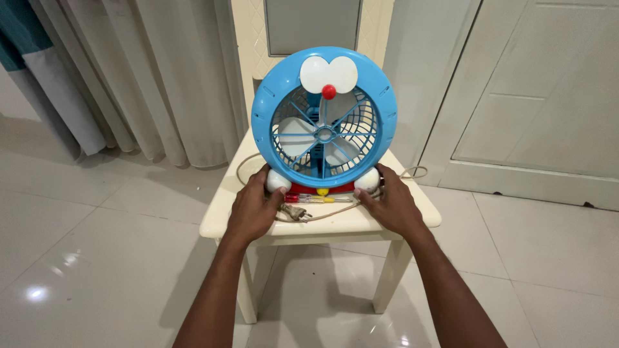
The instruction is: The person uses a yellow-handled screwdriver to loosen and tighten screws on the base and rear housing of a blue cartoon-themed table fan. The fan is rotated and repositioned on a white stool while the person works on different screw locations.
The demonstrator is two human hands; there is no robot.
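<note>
A round blue table fan [324,116] shaped like a cartoon cat's face stands upright on a cream plastic stool [361,222]. It has white eyes, a red nose, a blue grille and pale blades. My left hand [254,207] rests at the fan's lower left, fingers against its white round foot [278,181]. My right hand [391,203] is at the lower right, touching the other white foot [367,180]. Between my hands, in front of the red base, lie a screwdriver [316,199] with a red and yellow handle and the fan's plug [296,212] with its beige cord.
The stool stands on a glossy white tiled floor [97,258]. Cream curtains [167,77] hang at the back left. A white panelled door [541,96] fills the back right. The beige cord [416,171] loops off the stool's right side.
</note>
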